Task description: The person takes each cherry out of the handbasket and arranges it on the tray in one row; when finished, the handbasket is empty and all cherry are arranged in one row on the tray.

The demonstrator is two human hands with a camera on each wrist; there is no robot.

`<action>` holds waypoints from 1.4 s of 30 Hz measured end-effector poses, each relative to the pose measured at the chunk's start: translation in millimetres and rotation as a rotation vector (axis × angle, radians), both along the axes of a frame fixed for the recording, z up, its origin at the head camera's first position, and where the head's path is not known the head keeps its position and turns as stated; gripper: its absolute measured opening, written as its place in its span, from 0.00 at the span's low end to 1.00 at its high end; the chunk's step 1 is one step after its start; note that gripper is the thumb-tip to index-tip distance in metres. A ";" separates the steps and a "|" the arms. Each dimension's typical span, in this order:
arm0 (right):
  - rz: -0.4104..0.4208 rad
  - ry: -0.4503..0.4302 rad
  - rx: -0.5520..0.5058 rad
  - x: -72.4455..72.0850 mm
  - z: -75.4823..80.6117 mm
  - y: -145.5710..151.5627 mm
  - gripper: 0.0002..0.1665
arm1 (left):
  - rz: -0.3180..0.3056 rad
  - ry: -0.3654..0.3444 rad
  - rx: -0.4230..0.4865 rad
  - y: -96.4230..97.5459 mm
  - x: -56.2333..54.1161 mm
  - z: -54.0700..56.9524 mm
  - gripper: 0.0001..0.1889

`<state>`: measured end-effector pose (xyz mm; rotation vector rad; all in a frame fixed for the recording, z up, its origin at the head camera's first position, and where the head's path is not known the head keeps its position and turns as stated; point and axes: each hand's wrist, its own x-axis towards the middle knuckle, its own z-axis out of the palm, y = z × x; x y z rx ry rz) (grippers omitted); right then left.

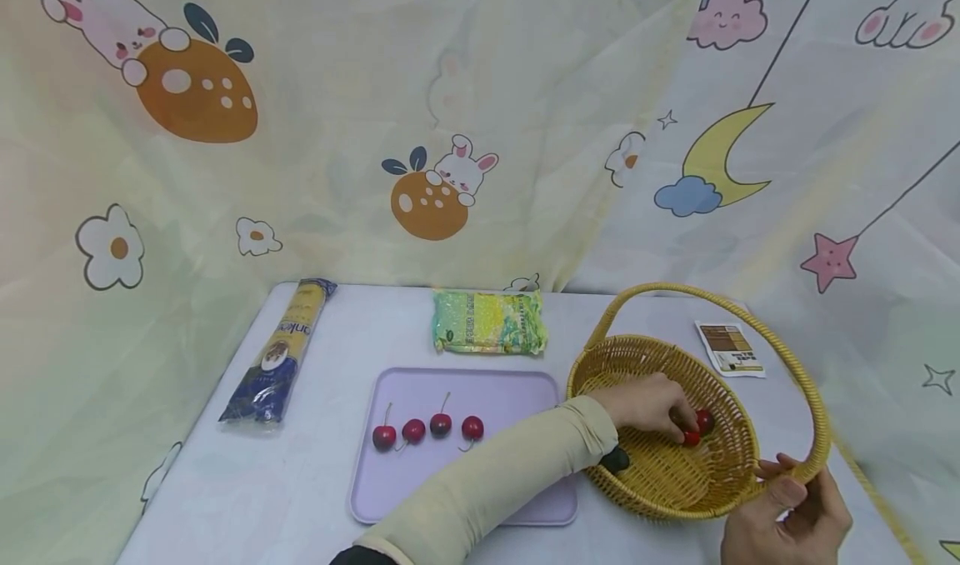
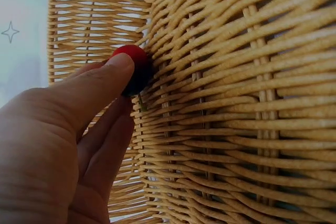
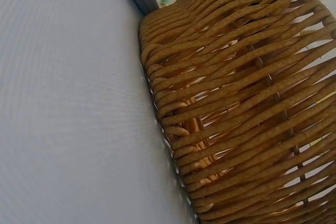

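Note:
My left hand [image 1: 651, 402] reaches across into the wicker basket [image 1: 667, 486]. Its thumb and fingers pinch a red cherry [image 2: 137, 69], close to the woven wall in the left wrist view; a short green stem hangs below the fruit. Beside those fingertips in the head view, another dark red cherry [image 1: 705, 421] lies against the basket's right inner side. At the near right, my right hand [image 1: 791, 515] grips the basket where the arched handle [image 1: 817, 415] meets the rim. Only the basket's outer weave and the table show in the right wrist view.
A lilac tray [image 1: 465, 377], partly covered by my left sleeve, holds several stemmed cherries [image 1: 440, 424] in a row. Behind it lies a green-yellow packet [image 1: 491, 322]. A long blue-yellow package [image 1: 281, 352] is at left, and a small white-brown sachet [image 1: 731, 350] lies behind the basket.

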<state>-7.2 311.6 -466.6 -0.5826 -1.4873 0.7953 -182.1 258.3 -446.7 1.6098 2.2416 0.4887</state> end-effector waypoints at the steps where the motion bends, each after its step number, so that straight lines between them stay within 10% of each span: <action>1: 0.001 -0.002 0.000 0.2 -0.1 -0.3 0.18 | -0.003 -0.006 0.003 -0.3 0.2 -0.3 0.15; 23: 0.025 0.006 -0.036 -3.8 0.3 -11.4 0.18 | 0.049 -0.019 0.069 -12.9 -2.6 -0.2 0.16; 30: 0.028 -0.003 -0.025 -3.1 3.1 -16.8 0.18 | 0.105 -0.129 0.236 -39.4 -5.7 16.3 0.14; 37: 0.136 0.228 -0.025 -5.1 12.5 -16.9 0.17 | 0.160 -0.201 0.281 -71.2 -6.7 42.7 0.15; 42: 0.035 0.077 -0.033 -1.6 16.5 -13.3 0.17 | 0.188 -0.153 0.319 -99.7 -9.5 54.1 0.18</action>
